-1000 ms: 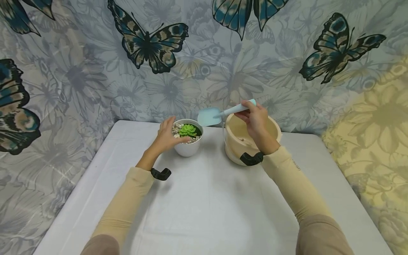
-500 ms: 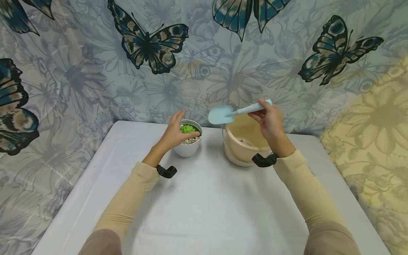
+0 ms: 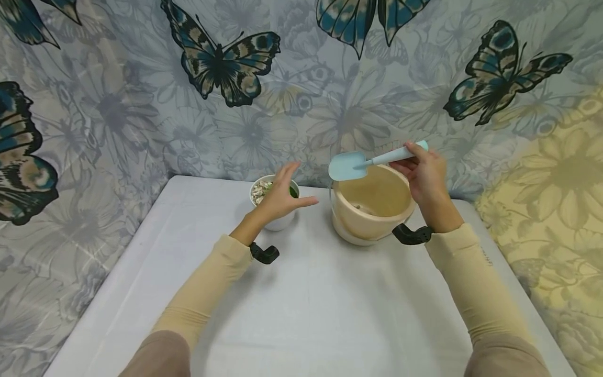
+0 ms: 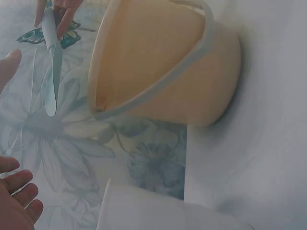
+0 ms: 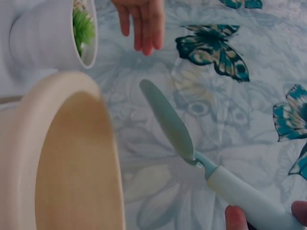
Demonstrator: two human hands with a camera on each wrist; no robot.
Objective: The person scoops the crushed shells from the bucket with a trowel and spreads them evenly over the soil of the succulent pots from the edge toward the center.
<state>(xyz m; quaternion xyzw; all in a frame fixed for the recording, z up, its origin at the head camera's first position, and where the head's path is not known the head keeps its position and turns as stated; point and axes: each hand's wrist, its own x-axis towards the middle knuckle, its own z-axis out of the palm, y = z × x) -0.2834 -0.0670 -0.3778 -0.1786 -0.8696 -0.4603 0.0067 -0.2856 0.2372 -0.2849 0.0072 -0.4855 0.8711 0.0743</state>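
In the head view my right hand (image 3: 427,175) grips the handle of a pale blue hand trowel (image 3: 348,166), its blade pointing left above the rim of a cream bucket (image 3: 372,222). The blade holds nothing visible. My left hand (image 3: 281,198), fingers extended and thumb spread, hovers over a small white flowerpot (image 3: 280,225) and hides much of it. Pale pebbles (image 3: 259,191) show at the pot's left side. The right wrist view shows the pot's green succulent (image 5: 84,29). A few small bits lie on the bucket's floor.
Both containers stand on a white-covered table (image 3: 301,309), near its back edge. Behind it hangs a floral cloth (image 3: 254,136) with large butterflies. The bucket's pale carrying handle (image 4: 163,81) hangs across its side in the left wrist view. Black wrist cameras (image 3: 265,254) sit below both hands.
Both hands have moved right. The trowel has gone from beside the flowerpot to over the bucket's left rim, and the left hand now covers the succulent in the head view.
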